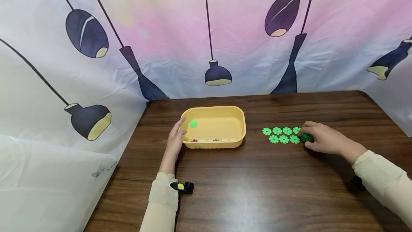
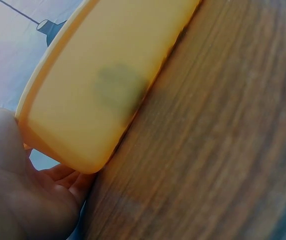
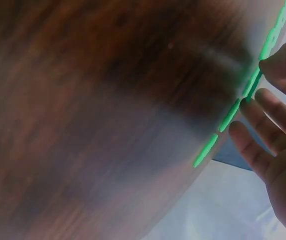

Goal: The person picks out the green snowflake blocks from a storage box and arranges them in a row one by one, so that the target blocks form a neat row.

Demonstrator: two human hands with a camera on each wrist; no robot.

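My left hand [image 1: 175, 141] grips the left end of a yellow plastic tub [image 1: 219, 126]. In the left wrist view, the thumb lies by the tub's rim and the fingers bend around its corner. My right hand [image 1: 325, 139] pinches a green notched snowflake disc [image 1: 307, 137] between thumb and fingers, low over the table at the right end of two rows. Flat beside it lie several like green discs [image 1: 284, 139]. The right wrist view shows the held disc [image 3: 253, 85] edge-on at the fingertips, with other green discs [image 3: 206, 150] past it.
Inside the tub are a green disc [image 1: 193, 124] and several white and purple discs [image 1: 215, 140] along its near wall. The dark wooden table [image 1: 231, 185] meets a cloth backdrop [image 1: 180, 63] printed with lamps at its back and left.
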